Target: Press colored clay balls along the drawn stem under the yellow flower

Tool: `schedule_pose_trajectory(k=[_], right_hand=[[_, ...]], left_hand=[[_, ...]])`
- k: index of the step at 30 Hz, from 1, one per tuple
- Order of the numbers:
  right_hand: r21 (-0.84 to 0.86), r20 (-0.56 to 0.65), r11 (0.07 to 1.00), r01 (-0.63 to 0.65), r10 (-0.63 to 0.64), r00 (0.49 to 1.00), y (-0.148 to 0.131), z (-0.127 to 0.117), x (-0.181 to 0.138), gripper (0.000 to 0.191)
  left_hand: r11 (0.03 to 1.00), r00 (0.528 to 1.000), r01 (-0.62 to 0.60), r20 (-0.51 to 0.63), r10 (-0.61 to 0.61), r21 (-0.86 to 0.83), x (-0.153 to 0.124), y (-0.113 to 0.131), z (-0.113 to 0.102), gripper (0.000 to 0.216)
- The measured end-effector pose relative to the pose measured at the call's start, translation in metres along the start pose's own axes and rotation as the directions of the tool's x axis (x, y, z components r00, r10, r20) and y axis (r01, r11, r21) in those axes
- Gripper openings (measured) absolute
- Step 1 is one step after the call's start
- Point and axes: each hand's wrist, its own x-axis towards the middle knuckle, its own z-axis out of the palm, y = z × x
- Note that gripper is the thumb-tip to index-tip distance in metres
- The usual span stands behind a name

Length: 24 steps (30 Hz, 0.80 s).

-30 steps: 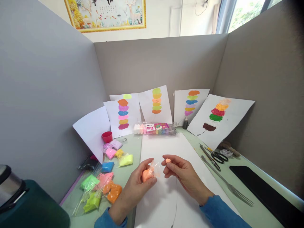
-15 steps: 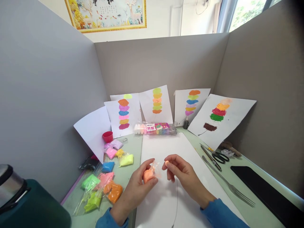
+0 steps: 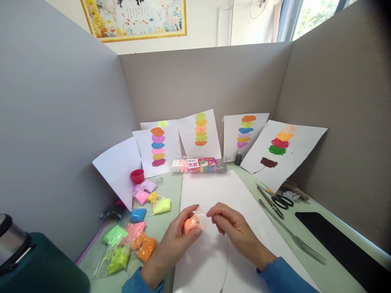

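My left hand is closed around a small clear bag of peach-coloured modelling clay, thumb and fingers on either side of it. The bag's loose plastic mouth points towards my right hand. Close to that plastic, my right hand's fingers are curled in a pinch. What they hold is hidden behind the fingers. Both hands are above a white sheet on the table. A thin grey string-like line runs down the sheet below my right hand. A bit of yellow shows just behind the right knuckles.
Bagged clay in several colours, such as orange and blue, lies left beside a red cup. A dark green flask stands front left. Scissors, a fork and a black slab lie right. Painted sheets line the grey partition.
My right hand has turned and moved slightly down and left, to the bag's mouth. The peach clay piece seen at its fingertips is now out of sight. My left hand stays nearly still.
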Motion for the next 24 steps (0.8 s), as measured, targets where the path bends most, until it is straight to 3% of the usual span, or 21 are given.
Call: schedule_pose_trajectory(k=[6,12,18,24], right_hand=[[-0.256,0.036,0.960,0.116,-0.111,0.993,0.000,0.000,-0.001,0.022],[-0.233,0.055,0.957,0.171,-0.163,0.985,0.007,0.004,0.000,0.020],[-0.249,0.003,0.967,0.049,-0.050,0.999,0.013,0.005,0.003,0.011],[-0.247,0.051,0.969,0.024,-0.012,0.999,0.012,0.004,0.004,0.012]], left_hand=[[1.000,1.000,-0.001,0.004,0.001,-0.001,0.000,0.001,0.000,0.055],[0.999,0.998,-0.033,0.059,0.032,0.022,0.002,-0.002,0.002,0.051],[0.998,0.997,-0.026,0.070,0.022,0.051,0.003,-0.003,0.003,0.050],[0.941,0.994,-0.098,0.084,0.074,0.323,0.001,0.006,0.008,0.033]])
